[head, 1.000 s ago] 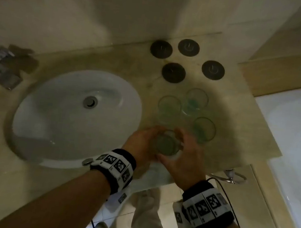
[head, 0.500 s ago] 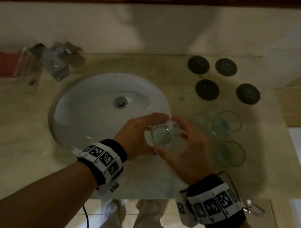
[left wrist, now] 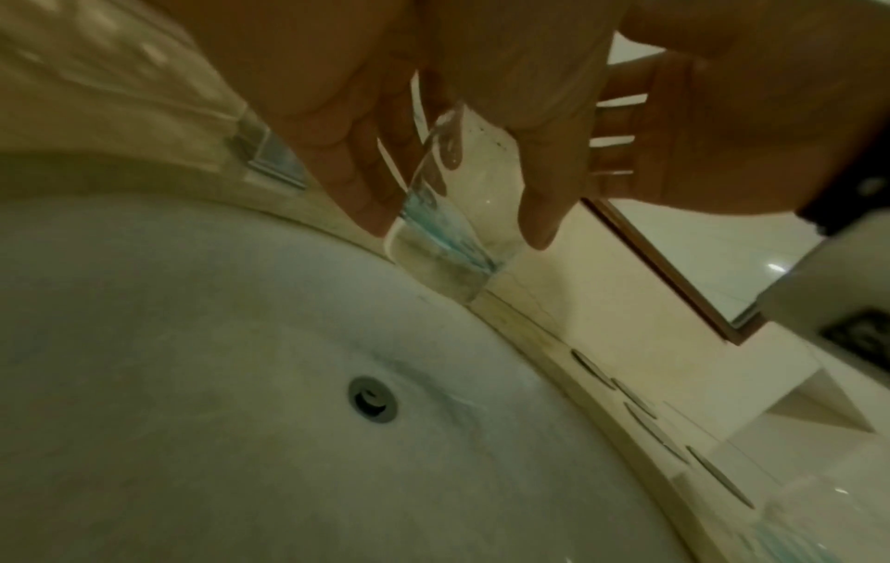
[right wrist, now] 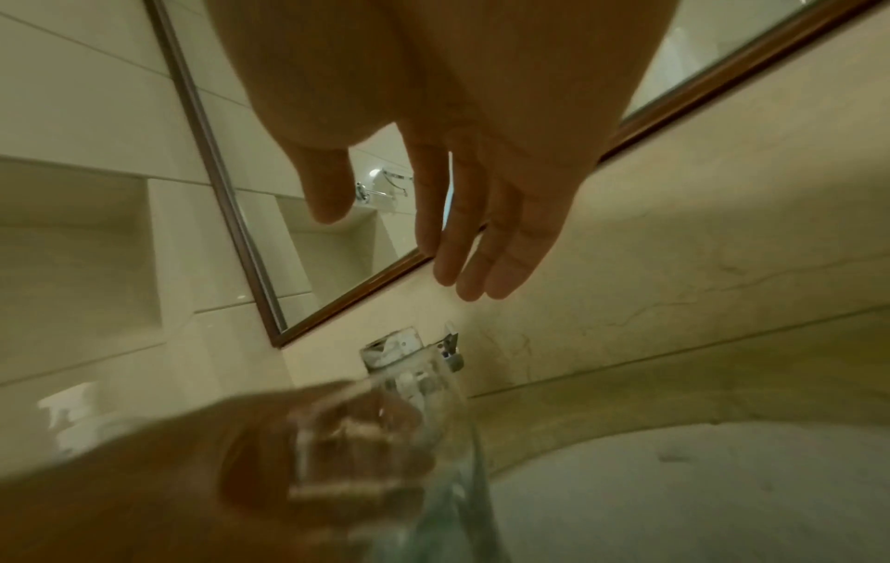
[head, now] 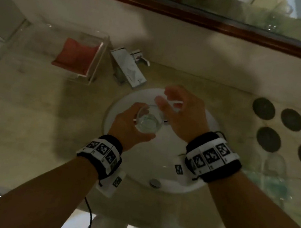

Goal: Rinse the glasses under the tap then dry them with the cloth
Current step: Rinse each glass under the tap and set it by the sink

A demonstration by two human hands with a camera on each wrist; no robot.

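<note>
Gripped one glass [head: 148, 122] in the left hand [head: 129, 128], fingers curled round its wall, above the sink [head: 184, 190] and just short of the tap [head: 130, 69]; hung the right hand [head: 181, 117] beside it, fingers spread, holding nothing. Judged the rinse barely begun, with no water seen running: next called for working the tap and bringing the glass beneath it. Counted one glass in hand, one tap, four dark coasters [head: 263, 108]; could not count the blurred glasses on the counter [head: 274, 167], and found no cloth.
</note>
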